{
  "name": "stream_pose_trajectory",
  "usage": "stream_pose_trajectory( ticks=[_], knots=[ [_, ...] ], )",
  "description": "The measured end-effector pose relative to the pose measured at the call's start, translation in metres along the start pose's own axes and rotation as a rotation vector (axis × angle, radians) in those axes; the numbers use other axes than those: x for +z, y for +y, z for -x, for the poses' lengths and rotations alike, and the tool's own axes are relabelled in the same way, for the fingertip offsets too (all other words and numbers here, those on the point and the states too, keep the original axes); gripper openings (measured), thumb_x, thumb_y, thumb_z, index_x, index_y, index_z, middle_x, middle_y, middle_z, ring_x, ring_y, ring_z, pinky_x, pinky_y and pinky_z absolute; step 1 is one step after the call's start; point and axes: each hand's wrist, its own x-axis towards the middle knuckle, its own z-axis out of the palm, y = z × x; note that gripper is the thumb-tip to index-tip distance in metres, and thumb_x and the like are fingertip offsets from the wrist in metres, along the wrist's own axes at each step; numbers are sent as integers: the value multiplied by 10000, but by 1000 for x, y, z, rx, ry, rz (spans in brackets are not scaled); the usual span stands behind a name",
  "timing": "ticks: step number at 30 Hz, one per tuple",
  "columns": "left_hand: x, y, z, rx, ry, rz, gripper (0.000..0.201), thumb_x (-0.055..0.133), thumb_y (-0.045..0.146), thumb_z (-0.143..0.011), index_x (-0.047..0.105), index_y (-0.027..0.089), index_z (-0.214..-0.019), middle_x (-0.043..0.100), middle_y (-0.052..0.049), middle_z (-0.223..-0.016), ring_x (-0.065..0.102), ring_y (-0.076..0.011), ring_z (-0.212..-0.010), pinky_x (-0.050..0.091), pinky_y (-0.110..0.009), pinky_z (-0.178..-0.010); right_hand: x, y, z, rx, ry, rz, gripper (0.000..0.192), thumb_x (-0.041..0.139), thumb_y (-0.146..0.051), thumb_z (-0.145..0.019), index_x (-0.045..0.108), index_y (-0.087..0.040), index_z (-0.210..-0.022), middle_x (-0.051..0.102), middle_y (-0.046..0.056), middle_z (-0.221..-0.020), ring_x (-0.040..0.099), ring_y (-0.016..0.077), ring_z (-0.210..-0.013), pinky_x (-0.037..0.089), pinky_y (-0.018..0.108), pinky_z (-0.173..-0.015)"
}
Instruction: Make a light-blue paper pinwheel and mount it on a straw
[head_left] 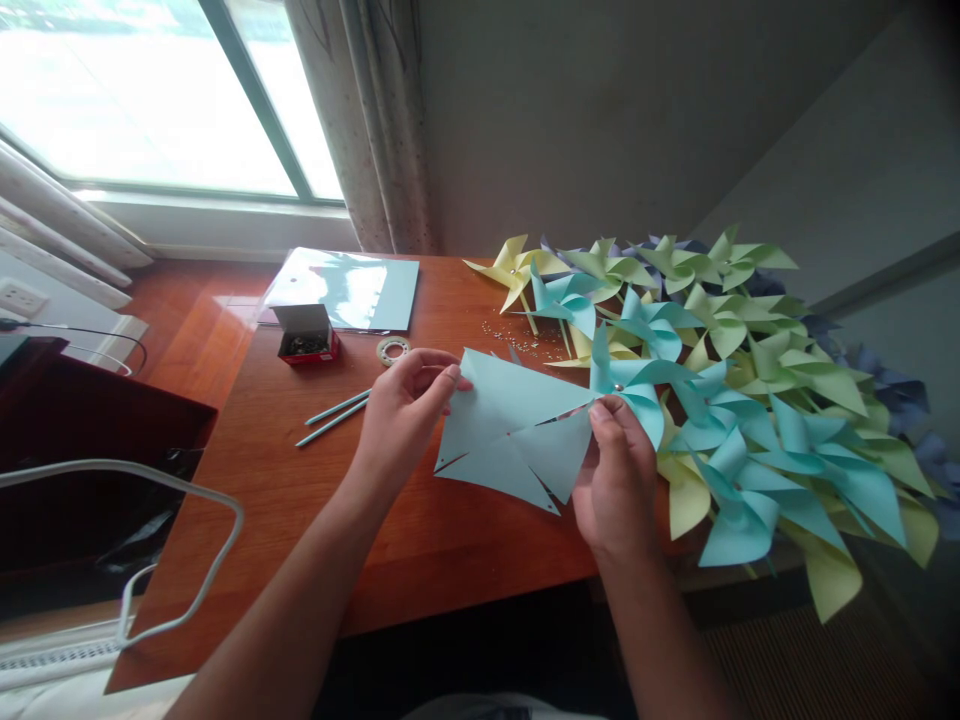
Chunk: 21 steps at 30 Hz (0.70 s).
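A light blue square of paper (502,410) is held up above the wooden table, with slits cut in from its corners and small holes punched near some of them. My right hand (619,470) pinches its right edge between thumb and fingers. At the upper left edge my left hand (409,410) has its fingers bent, thumb near the fingertips; the paper's edge seems to lie between them. Right behind the paper is a finished blue pinwheel (626,385). Two pale blue paper sticks (334,418) lie left of my left hand.
Many blue, green, yellow and purple pinwheels (739,490) crowd the right side of the table (300,540). At the back stand a small open red box (307,340), a tape roll (392,350) and paper in a clear sleeve (360,290). Tiny beads (525,340) lie scattered. A white bar (225,560) crosses the left.
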Motion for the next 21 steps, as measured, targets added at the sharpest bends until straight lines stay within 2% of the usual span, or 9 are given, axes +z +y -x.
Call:
stream_pose_trajectory(
  ticks=[9,15,18,21],
  knots=[
    [1,-1,0,11,-1,23,252,737,333,-826,681,158,-998,770,-67,-868,665,-155,-725,444,-235,-569,1,-1,2,14,-2,36,186,696,-354,-850,579,-233,-774,479,-53,-691,446,129,-635,402,238,-607],
    [2,-2,0,-37,16,91,338,795,338,-768,686,164,-1037,759,-59,-865,661,-146,-705,465,-226,-569,3,-2,3,31,-9,5,183,702,-349,-849,579,-232,-780,508,-49,-701,470,127,-647,421,229,-619],
    [2,-5,0,-41,38,154,347,834,306,-720,685,180,-1007,744,-34,-846,646,-131,-693,466,-217,-575,3,-2,5,50,-28,-12,185,699,-346,-861,579,-230,-781,528,-47,-711,487,127,-661,438,233,-644],
    [0,-7,-2,-9,54,171,245,832,283,-721,697,185,-901,704,-4,-786,601,-108,-637,448,-210,-554,2,0,6,72,-42,29,198,679,-371,-876,577,-228,-787,552,-40,-711,499,133,-644,443,253,-642]
  ],
)
